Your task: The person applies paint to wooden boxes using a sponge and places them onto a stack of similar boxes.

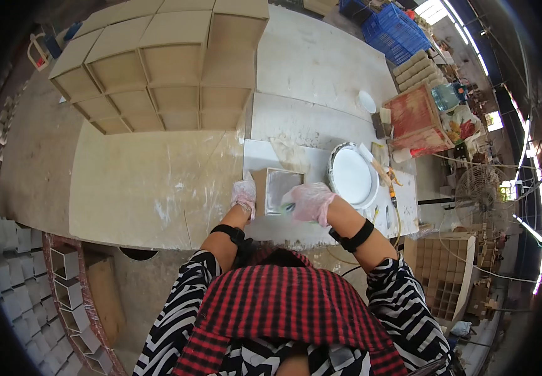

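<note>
A small square wooden box, its inside coated greyish white, stands on the whitish board in front of me with its opening upward. My left hand, in a thin smeared glove, is closed against the left side of the box. My right hand, gloved too, is over the near right corner of the box with its fingers curled together. A pale, greenish-edged thing shows at its fingertips, too blurred to name. Just right of the box stands a round tub of white paint, a flat brush lying at its rim.
Stacked tan boxes stand at the back left. Beyond the tub are a yellow-and-black tool with a hose, a white lid and a red-stained crate. Blue baskets are at the back right, a fan at right.
</note>
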Available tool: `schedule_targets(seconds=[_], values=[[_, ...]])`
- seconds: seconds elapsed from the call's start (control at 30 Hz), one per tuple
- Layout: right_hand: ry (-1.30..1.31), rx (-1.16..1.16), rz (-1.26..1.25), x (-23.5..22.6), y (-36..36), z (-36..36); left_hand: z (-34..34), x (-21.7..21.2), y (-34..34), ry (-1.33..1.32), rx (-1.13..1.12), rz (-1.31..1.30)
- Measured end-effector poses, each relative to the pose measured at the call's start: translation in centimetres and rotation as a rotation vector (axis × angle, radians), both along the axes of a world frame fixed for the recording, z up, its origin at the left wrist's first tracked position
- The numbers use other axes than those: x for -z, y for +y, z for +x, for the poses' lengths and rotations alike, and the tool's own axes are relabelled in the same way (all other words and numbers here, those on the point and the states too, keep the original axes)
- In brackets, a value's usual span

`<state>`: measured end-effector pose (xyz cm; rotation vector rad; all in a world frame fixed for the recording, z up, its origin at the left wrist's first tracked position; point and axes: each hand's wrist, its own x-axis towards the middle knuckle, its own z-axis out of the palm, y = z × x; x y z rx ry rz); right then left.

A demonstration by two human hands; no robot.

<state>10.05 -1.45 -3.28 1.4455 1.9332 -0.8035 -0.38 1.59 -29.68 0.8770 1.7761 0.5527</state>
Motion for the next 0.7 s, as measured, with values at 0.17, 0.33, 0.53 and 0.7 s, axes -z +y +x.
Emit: schedule_targets(seconds=[0.17, 0.33, 0.53, 0.7], values=[[0.279, 0.075, 0.418, 1.6, 0.0, 1.2, -0.4, -0.9, 0.3, -0.042, 0.02, -0.026], [0.339, -0.143, 0.593, 5.2, 2.6, 2.2, 0.2, 3.7, 0.5, -0.039, -0.09, 0.083], [0.226, 0.158, 0.533, 4.8, 1.0, 2.6, 0.4, 3.3, 0.5, 0.087, -0.076, 0.132], [0.081, 0.076, 0.468, 4.9, 0.1, 5.3, 0.6, 2.5, 0.5, 0.075, 0.019, 0.083]])
